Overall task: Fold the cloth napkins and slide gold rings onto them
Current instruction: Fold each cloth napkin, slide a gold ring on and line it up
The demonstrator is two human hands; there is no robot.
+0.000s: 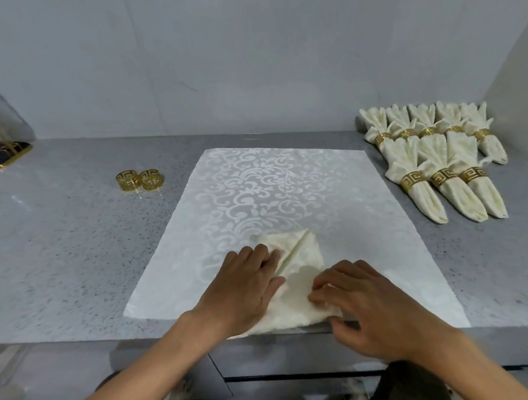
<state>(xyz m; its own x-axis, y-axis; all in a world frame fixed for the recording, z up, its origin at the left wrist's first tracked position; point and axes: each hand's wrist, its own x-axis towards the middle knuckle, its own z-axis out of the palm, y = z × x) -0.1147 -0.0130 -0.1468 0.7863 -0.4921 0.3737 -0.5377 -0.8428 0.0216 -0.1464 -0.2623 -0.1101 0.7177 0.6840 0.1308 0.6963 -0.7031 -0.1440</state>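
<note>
A cream cloth napkin [301, 258], partly folded with a raised crease, lies near the front edge of a white patterned mat [271, 184]. My left hand [245, 285] lies flat on the napkin's left side, fingers straight, pressing it down. My right hand [367, 304] has curled fingertips that pinch the napkin's right edge near the counter's front. Two gold rings [140, 180] stand side by side on the counter to the left of the mat.
Several folded napkins with gold rings [436, 159] lie in rows at the back right, near the side wall. A dark gold-rimmed tray with a clear holder [3, 150] sits at the far left. The grey speckled counter [62, 254] ends just below my hands.
</note>
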